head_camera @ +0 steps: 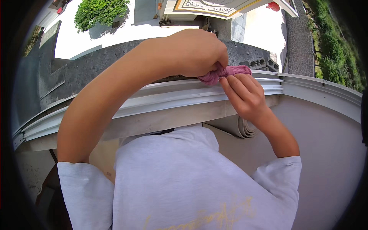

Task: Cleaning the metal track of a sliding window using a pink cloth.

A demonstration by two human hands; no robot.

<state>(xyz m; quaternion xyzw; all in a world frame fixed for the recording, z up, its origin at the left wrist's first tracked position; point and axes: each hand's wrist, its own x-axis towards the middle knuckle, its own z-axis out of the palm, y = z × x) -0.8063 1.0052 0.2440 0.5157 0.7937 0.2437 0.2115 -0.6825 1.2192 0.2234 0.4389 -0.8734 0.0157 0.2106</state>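
Observation:
A twisted pink cloth (211,78) is held bunched between both hands above the white sliding-window track (178,95). My left hand (198,53) grips it from above with a bent wrist, and most of its fingers are hidden from this view. On the other side, my right hand (244,93) pinches the cloth with curled fingers. One end of the cloth sticks out past my right fingers. Below the track runs a pale stone sill (172,119), close to the front of my shirt.
A rolled-up sheet (244,129) sits under the sill, beside a plain wall (322,149). The window's side frame (322,86) stands at the right. Outside and far below lie a sunlit courtyard (72,43), a leafy tree (100,13) and hollow concrete blocks (258,63).

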